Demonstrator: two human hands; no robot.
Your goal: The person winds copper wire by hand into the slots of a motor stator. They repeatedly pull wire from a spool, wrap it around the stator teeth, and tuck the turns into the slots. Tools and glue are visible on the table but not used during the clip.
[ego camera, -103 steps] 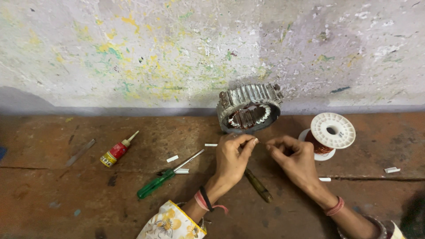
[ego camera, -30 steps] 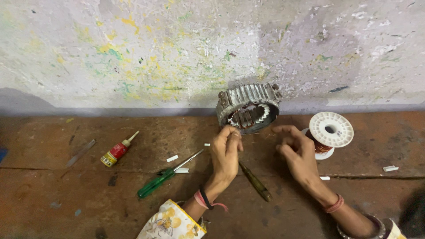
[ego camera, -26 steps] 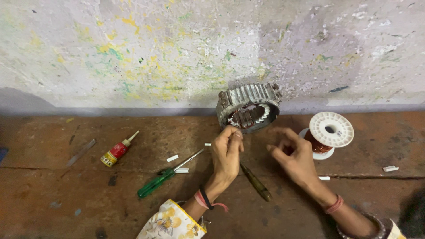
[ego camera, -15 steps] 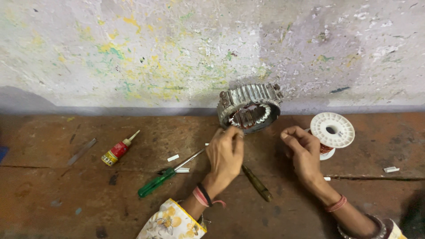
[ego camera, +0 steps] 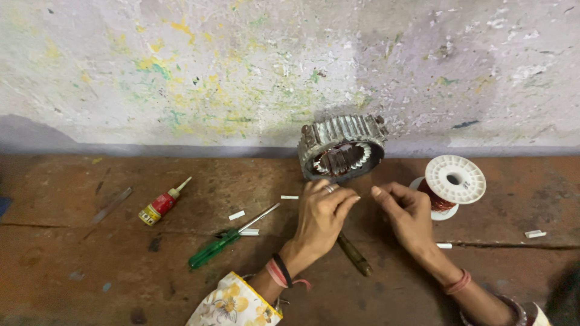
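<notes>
Landmark: motor stator (ego camera: 342, 148), a ribbed metal ring lying on its side on the brown floor (ego camera: 72, 265), backed up against the paint-flecked wall (ego camera: 181, 72). Its bore axis runs roughly wall-to-viewer and tips slightly down; the open face with the windings points toward the person.

Left hand (ego camera: 321, 218) sits just in front of the stator's lower rim, fingertips at or almost touching it. Fingers are curled together in a pinch; can't tell what, if anything, is between them. Right hand (ego camera: 408, 212) is in front of and to the right of the stator, apart from it, fingers pinched too, forefinger stretched toward the left hand. Contents not visible, possibly fine wire, can't confirm.

White plastic spool (ego camera: 450, 185) of copper-coloured wire stands right of the stator, near it, just beyond the right hand, flange face up.

Dark-handled tool (ego camera: 354, 255) lies in front of the stator between the two wrists, long axis running diagonally away from the stator.

Green-handled screwdriver (ego camera: 226, 236) lies front-left of the stator, shaft tip pointing back toward it. Small glue bottle (ego camera: 159, 205) is well left, nozzle angled toward the wall.

Room: the wall blocks behind the stator, and open floor spreads to its left and front-left apart from short white sleeve bits (ego camera: 237, 215).
</notes>
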